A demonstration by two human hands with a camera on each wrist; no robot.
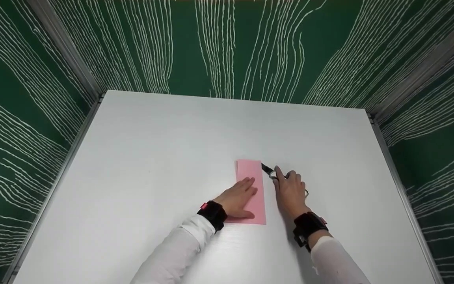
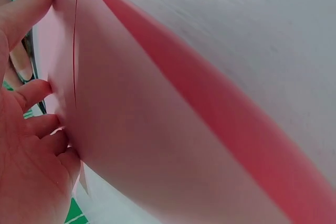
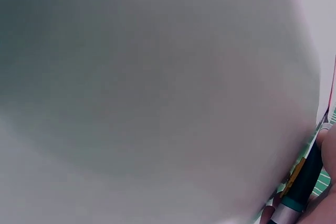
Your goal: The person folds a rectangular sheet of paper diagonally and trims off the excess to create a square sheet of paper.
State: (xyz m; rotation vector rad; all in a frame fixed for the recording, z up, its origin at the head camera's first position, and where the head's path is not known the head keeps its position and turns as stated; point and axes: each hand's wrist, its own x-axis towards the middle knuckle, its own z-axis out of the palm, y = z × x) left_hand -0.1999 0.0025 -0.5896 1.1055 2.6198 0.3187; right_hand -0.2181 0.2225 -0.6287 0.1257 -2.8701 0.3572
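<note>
A folded pink sheet of paper (image 1: 252, 201) lies upright on the white table, its layers gaping along one edge in the left wrist view. Across its left half rests my left hand (image 1: 239, 198), fingers spread and pressing on the paper. My right hand (image 1: 290, 191), just right of the sheet, grips a slim knife, seemingly a utility knife (image 1: 267, 169), with a dark blade that points up and left to the sheet's upper right edge. The right wrist view shows its dark handle (image 3: 307, 177) with a yellow mark and a silvery band; the fingers hide part of it.
The white table (image 1: 164, 142) reaches past the paper on all sides. Green panels with white lines (image 1: 183, 51) and grey metal posts (image 1: 69, 47) stand round its back and sides. Both wrists wear black straps (image 1: 309, 227).
</note>
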